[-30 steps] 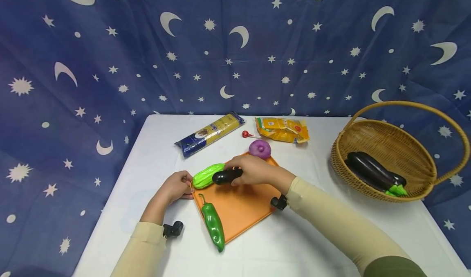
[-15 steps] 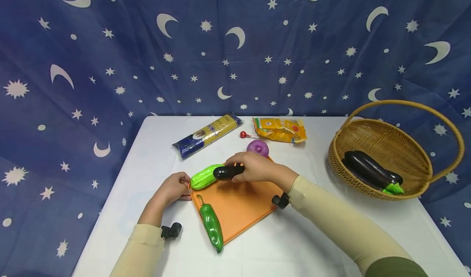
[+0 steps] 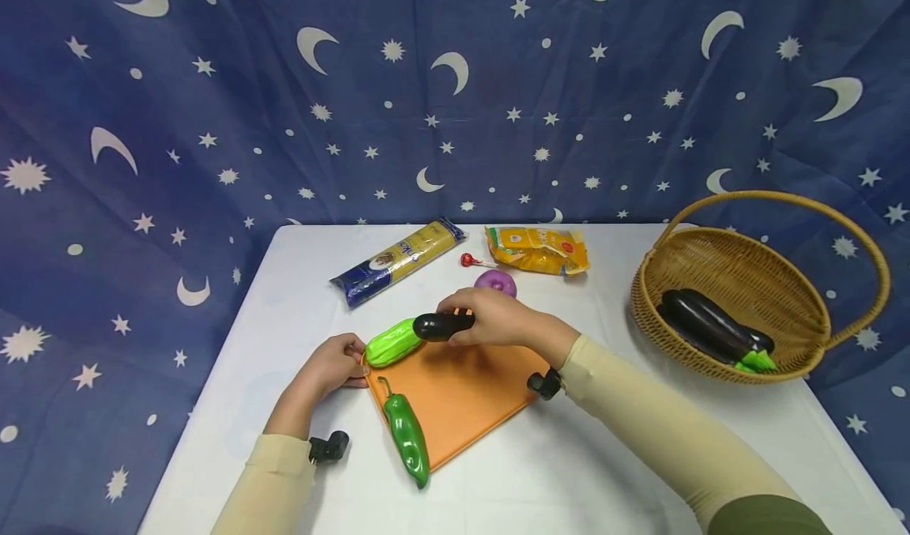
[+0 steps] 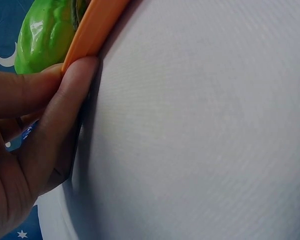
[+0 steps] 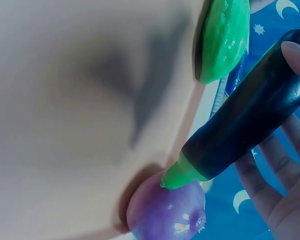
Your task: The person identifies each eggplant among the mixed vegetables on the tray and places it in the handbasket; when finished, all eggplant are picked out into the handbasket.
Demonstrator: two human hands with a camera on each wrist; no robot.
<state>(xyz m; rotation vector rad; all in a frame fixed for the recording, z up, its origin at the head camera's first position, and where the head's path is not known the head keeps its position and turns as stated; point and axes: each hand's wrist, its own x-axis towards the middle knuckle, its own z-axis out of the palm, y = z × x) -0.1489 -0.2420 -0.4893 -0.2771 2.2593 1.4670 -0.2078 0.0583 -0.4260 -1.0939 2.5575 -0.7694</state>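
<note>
My left hand (image 3: 337, 363) pinches the left corner of an orange tray (image 3: 465, 393). In the left wrist view its thumb and fingers grip the tray's rim (image 4: 97, 30). Above the tray's far part, my right hand (image 3: 498, 318) holds a dark eggplant (image 3: 439, 326). The right wrist view shows the eggplant's green stem end over a purple onion (image 5: 170, 210) and its shadow on the tray. A light green bitter melon (image 3: 391, 345) lies along the tray's far left side. A green chili pepper (image 3: 407, 436) lies along the near left edge.
A wicker basket (image 3: 643, 298) with a tall handle stands at the right and holds eggplants (image 3: 707, 322). Behind the tray lie a blue and yellow pasta packet (image 3: 400, 260), a red lollipop (image 3: 467, 260) and an orange food bag (image 3: 536, 250). A star-patterned curtain (image 3: 455, 108) hangs behind.
My right hand has moved the eggplant slightly up and away from the tray. The left hand keeps its grip on the corner. The whole head view has shifted a little.
</note>
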